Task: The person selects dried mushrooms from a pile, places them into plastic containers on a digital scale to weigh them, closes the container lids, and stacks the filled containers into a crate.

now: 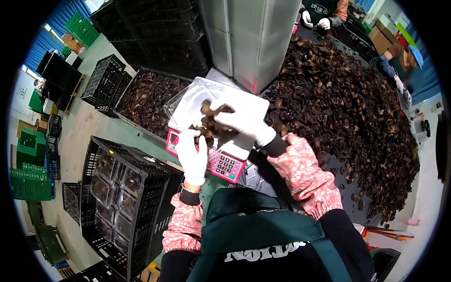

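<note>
Several fungus pieces point(222, 133) over the scale point(227, 167) look brown and curled.

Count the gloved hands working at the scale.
2: the left hand beside the keypad, the right hand above the white platform. Both are near the dark fungus; none appears hidden there.

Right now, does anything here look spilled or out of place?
Slightly: a few loose dark pieces lie on the near part of the table, apart from the big heap. They look like strays, since most are piled together. At the scale, I see no obvious damage.
</note>
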Demonstrator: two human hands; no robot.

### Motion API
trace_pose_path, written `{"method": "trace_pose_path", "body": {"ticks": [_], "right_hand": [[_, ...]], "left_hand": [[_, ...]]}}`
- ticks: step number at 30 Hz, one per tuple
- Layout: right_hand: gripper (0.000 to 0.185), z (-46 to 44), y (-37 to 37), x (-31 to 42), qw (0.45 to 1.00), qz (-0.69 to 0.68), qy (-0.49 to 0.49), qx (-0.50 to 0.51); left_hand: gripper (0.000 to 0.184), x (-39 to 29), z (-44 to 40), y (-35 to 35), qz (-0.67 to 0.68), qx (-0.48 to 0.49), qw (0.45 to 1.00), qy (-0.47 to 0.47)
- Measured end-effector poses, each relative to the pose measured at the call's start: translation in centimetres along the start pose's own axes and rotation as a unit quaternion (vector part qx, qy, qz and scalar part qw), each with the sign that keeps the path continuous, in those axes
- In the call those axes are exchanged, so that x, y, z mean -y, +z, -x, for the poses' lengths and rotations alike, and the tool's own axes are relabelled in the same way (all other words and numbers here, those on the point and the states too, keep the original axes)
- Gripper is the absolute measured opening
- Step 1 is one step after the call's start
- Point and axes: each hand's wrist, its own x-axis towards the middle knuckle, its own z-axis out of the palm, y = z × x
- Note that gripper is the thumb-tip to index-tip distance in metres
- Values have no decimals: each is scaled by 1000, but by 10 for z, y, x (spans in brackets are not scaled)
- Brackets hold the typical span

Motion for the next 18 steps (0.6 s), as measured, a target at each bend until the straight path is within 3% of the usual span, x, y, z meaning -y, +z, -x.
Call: {"method": "trace_pose_path", "body": {"ticks": [2,4,7,10,14,18], "right_hand": [[23,-6,18,-6,951,258,-172,12],[28,-3,31,-15,882,387,-269,27],[41,8,31,-21,834,465,-286,81],[51,12,30,-17,867,439,-234,38],[60,15,5,-30,917,327,-226,-7],[70,26,-2,-42,950,292,-90,-61]], "left_hand": [[24,7,5,7,-40,-48,996,56],[37,7,11,12,9,-72,997,36],[46,9,19,16,99,-88,991,9],[53,12,14,14,112,-78,991,5],[71,7,3,3,-7,9,999,42],[78,-7,-5,-2,19,50,998,34]]}}
